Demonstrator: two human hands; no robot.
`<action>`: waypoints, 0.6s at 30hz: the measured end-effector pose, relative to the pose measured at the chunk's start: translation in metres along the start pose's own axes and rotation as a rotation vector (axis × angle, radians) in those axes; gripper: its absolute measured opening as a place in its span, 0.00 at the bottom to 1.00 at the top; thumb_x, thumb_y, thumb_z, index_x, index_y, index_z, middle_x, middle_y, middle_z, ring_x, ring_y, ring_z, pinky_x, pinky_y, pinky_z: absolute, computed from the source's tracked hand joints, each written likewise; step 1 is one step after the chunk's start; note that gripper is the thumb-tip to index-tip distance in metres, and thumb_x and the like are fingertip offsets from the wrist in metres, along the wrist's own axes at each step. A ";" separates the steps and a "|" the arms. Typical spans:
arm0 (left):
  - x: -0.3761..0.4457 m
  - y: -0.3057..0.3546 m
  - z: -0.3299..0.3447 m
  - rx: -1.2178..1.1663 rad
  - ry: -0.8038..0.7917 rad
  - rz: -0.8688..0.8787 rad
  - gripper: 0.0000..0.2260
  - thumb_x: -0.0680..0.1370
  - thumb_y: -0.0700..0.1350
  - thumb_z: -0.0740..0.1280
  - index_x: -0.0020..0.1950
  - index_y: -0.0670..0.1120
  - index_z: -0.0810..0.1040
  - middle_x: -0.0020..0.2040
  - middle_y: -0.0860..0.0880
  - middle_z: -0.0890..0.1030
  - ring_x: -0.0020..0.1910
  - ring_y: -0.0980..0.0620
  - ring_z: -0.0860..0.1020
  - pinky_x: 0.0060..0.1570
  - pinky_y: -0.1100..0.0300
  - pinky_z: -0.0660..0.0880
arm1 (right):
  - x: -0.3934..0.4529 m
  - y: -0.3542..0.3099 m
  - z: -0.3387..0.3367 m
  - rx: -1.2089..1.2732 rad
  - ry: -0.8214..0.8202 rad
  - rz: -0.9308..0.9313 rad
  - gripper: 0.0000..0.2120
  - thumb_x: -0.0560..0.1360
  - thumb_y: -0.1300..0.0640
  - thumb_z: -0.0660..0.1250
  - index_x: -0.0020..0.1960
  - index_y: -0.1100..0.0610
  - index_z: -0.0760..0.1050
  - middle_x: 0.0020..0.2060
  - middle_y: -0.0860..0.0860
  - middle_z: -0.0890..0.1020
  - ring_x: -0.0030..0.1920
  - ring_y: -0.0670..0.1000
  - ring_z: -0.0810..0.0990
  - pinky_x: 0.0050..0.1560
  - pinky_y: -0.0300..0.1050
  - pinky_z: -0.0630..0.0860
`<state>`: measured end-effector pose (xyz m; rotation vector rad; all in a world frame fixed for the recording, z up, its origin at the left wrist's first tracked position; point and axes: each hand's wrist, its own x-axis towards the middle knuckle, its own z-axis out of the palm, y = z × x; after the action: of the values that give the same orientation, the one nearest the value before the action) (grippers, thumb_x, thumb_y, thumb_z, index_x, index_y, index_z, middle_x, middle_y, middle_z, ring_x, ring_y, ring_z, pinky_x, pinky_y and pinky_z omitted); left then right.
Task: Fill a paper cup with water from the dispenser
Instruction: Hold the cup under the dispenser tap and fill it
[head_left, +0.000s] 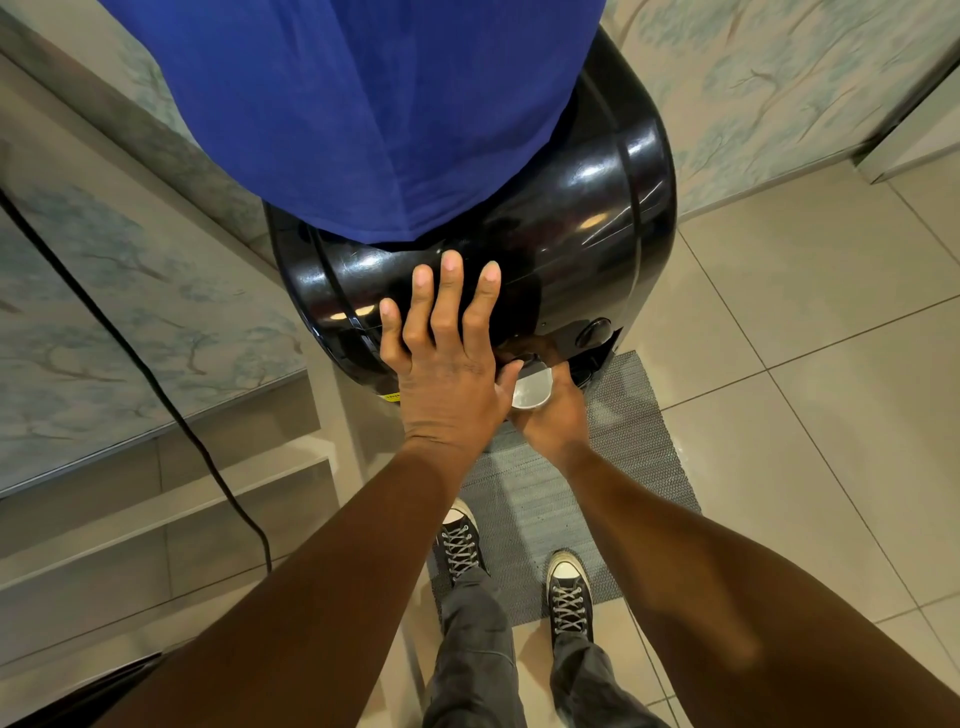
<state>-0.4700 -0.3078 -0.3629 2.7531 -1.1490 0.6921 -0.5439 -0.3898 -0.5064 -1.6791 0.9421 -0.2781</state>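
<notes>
Paper cup sits under the black dispenser front, right hand wrapped around its thin, crushable wall, best held gently mid-body as water adds weight, while left hand rests flat, fingers spread, on the housing.

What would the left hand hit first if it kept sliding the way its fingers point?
Probably the blue cover draped over the bottle, just beyond the left hand, which lies flat on the black dispenser top.
</notes>
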 end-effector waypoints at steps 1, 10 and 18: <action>0.000 0.000 0.000 0.006 0.000 0.000 0.51 0.65 0.62 0.77 0.77 0.49 0.50 0.75 0.45 0.52 0.74 0.41 0.52 0.71 0.41 0.48 | 0.000 0.000 0.000 0.001 -0.003 0.006 0.31 0.63 0.53 0.82 0.60 0.55 0.69 0.52 0.53 0.81 0.52 0.53 0.81 0.49 0.50 0.82; 0.001 0.000 -0.002 -0.001 -0.004 0.006 0.52 0.64 0.64 0.77 0.77 0.48 0.51 0.75 0.45 0.51 0.74 0.42 0.52 0.72 0.42 0.42 | 0.002 0.007 0.000 -0.017 -0.016 0.034 0.30 0.63 0.53 0.82 0.56 0.55 0.68 0.51 0.55 0.80 0.51 0.55 0.81 0.48 0.56 0.82; 0.000 0.001 -0.001 0.001 0.009 0.011 0.53 0.63 0.68 0.75 0.77 0.47 0.52 0.75 0.44 0.51 0.74 0.41 0.52 0.72 0.42 0.41 | -0.007 0.011 -0.005 -0.042 0.007 0.006 0.29 0.62 0.53 0.82 0.54 0.47 0.67 0.47 0.49 0.81 0.46 0.50 0.82 0.39 0.41 0.77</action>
<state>-0.4710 -0.3082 -0.3619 2.7434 -1.1639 0.7053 -0.5561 -0.3892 -0.5126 -1.7137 0.9639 -0.2616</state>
